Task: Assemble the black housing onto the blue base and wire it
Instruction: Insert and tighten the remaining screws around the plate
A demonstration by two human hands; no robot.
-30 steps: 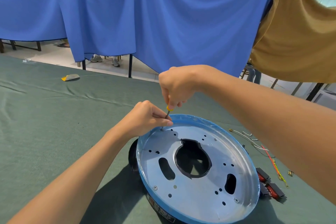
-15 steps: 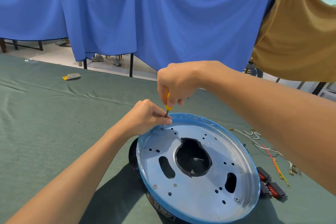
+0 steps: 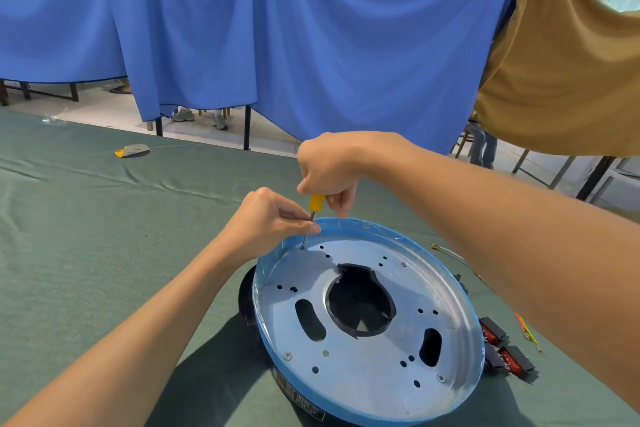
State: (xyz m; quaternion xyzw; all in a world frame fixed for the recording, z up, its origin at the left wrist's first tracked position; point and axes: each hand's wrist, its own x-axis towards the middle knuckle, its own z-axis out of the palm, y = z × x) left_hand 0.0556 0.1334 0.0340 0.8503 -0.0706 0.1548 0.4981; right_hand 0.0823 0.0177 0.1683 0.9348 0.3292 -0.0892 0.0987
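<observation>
A round blue-rimmed base (image 3: 460,291) with a silver metal inside lies tilted on the table. The black housing (image 3: 247,302) shows beneath it at the left and through the centre hole. My right hand (image 3: 329,166) grips the yellow handle of a small screwdriver (image 3: 316,203) from above. The tip rests on a screw (image 3: 303,247) at the plate's far left edge. My left hand (image 3: 270,222) pinches the screwdriver's thin shaft just above the rim.
Black and red components (image 3: 507,352) lie on the green cloth right of the base, with thin wires (image 3: 453,255) and a red-yellow wire (image 3: 526,328) nearby. A yellow and grey object (image 3: 132,150) lies far left. Blue and tan curtains hang behind the table.
My right hand has slid up the screwdriver, so more of the yellow handle shows. My left hand stays pinched on the shaft, and the base has not moved.
</observation>
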